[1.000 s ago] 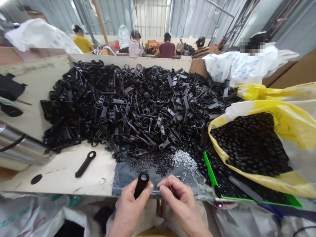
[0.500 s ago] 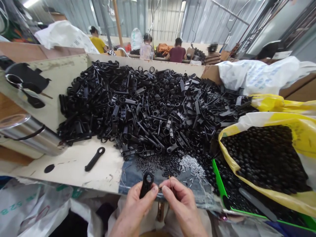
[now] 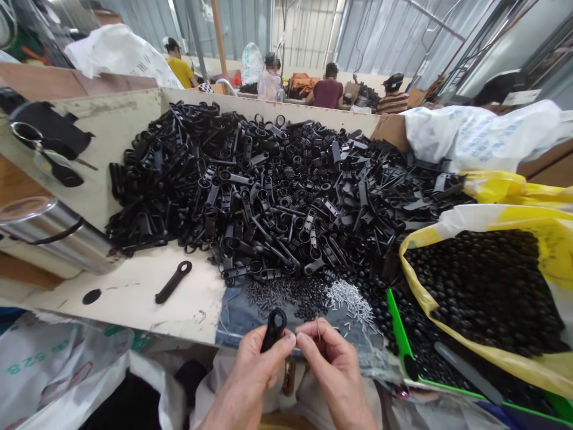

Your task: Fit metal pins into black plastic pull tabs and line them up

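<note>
Head camera: the left hand is curled tight around a black plastic handle, which stands upright with its ring end on top, at the near edge of the table. Just beside it, the right hand pinches a thin pin, its fingertips almost meeting the left thumb.

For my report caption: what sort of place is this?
Probably a factory assembly workshop: a heap of black plastic ring-ended levers covers the pale wooden bench, the left hand holds one lever, a yellow plastic sack holds black balls, and other workers sit behind.
</note>
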A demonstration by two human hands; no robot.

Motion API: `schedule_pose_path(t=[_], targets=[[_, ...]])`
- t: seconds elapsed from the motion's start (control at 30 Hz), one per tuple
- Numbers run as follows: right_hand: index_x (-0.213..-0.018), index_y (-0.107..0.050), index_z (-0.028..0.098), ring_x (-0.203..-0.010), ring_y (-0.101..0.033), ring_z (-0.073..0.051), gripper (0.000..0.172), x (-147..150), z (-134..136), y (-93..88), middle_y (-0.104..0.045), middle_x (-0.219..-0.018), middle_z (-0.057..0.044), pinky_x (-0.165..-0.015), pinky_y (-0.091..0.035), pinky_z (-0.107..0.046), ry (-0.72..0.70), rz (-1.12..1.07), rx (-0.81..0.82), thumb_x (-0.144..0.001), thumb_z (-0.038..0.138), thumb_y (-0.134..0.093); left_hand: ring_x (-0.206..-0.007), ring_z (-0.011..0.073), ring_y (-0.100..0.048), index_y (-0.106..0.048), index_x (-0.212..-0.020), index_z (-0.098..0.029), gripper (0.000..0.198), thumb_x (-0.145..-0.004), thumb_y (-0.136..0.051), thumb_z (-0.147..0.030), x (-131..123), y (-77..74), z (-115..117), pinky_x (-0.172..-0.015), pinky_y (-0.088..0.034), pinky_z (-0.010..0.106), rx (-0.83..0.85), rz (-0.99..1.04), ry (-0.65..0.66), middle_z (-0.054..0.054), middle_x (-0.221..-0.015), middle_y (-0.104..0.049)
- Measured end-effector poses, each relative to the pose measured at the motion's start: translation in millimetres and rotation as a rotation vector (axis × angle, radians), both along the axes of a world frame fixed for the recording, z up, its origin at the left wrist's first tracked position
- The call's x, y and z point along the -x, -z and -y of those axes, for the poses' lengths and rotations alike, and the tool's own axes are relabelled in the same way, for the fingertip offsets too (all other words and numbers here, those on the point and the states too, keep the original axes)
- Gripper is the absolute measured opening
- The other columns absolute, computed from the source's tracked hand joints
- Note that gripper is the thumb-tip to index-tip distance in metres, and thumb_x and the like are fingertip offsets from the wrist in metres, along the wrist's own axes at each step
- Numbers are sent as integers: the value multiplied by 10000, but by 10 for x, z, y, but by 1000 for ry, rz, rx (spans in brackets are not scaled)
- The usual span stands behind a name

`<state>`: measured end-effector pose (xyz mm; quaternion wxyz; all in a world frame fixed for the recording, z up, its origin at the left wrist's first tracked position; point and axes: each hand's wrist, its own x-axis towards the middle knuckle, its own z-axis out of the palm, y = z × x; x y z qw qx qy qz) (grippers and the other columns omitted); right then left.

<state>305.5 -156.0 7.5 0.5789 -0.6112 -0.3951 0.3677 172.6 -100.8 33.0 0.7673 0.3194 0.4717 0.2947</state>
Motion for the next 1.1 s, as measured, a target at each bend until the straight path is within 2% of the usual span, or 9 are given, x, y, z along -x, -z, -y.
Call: schedule_pose_path(t=[0.1,0.23,0.43,0.57,0.7,0.83,0.9,1.0,1.1], targets=[[-823,-778,208,-622,-539,-144,249,-68,19,-34,-612,-715,-7,-562,-417,-223,-14,117,-45,-944,414,-706,-528,56,-223,-670,-786,-148,446,-667,-914,-502,-12,-4,-8,-503,-187,208,27,9,-9,-101,-574,-378],[-852,-792,220,-586,-541,-130,129,-208,34,-96,-618,-698,5,-542,-420,-208,-101,196,-91,-911,308,-719,-499,45,-239,-682,-821,-141,463,-632,-933,-481,-20,23,-28,-492,-193,195,107,39,37,-113,-540,-380],[-865,-771,210,-554,-525,-122,69,-280,40,-130,-566,-669,25,-503,-418,-199,-129,305,-90,-884,258,-725,-465,38,-211,-617,-788,-175,603,-477,-989,-533,-69,36,-44,-471,-159,203,239,63,73,-135,-479,-380],[-845,-728,200,-540,-516,-119,77,-282,33,-134,-545,-680,26,-472,-409,-196,-120,366,-116,-894,224,-674,-484,55,-280,-599,-804,-192,524,-588,-950,-516,-47,-36,-45,-519,-242,216,260,101,146,-116,-498,-421],[-848,-693,207,-517,-481,-110,61,-311,23,-114,-517,-676,39,-443,-370,-197,-128,399,-145,-885,184,-650,-579,95,-409,-686,-977,-170,401,-676,-878,-352,25,-46,-38,-592,-319,249,227,148,235,-61,-605,-525],[-935,-697,200,-565,-510,-119,78,-326,-11,-106,-533,-706,29,-471,-365,-211,-204,502,-199,-895,157,-645,-685,121,-480,-657,-1226,-190,623,-665,-875,-347,97,63,-8,-671,-370,274,207,69,192,-11,-819,-638],[-968,-690,192,-590,-530,-126,87,-322,-45,-115,-552,-719,20,-489,-372,-219,-242,573,-236,-907,153,-641,-716,134,-495,-614,-1337,-195,716,-682,-860,-349,122,121,5,-694,-384,284,172,48,213,4,-880,-660],[-991,-676,189,-609,-554,-129,100,-304,-96,-121,-585,-750,6,-510,-388,-225,-254,657,-275,-925,136,-622,-742,151,-502,-582,-1408,-179,713,-743,-793,-324,146,168,9,-709,-401,288,109,24,283,8,-870,-662],[-1005,-671,194,-640,-590,-134,112,-285,-114,-100,-619,-793,-9,-528,-416,-223,-245,683,-266,-939,128,-611,-768,169,-527,-581,-1423,-171,691,-771,-751,-322,165,187,14,-750,-431,299,83,-46,267,8,-847,-662]])
